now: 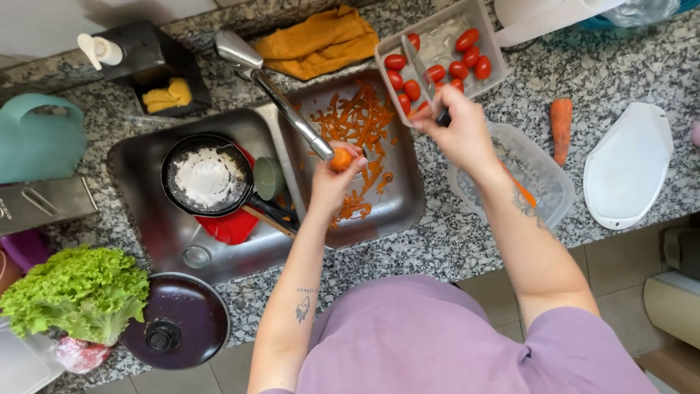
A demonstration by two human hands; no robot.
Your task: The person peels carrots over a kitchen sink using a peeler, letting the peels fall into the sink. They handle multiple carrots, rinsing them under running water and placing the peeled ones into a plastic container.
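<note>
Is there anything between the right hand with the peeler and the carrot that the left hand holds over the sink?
Nothing visible stands between them. The left hand holds the carrot over the right sink basin, beside the tap. The right hand holds the peeler to its right, with open space between.

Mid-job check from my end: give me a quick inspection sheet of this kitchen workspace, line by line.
Surface: speckled granite counter with a double steel sink.
Job's things: carrot in the left hand, over the peelings in the right basin; dark-handled peeler in the right hand.
Clutter: tomato tray, whole carrot, clear tub, white board, pan, lettuce, dark lid, orange cloth.
Hands: both closed on their things.
Cables: nothing seen.
Surroundings: tiled floor.
</note>
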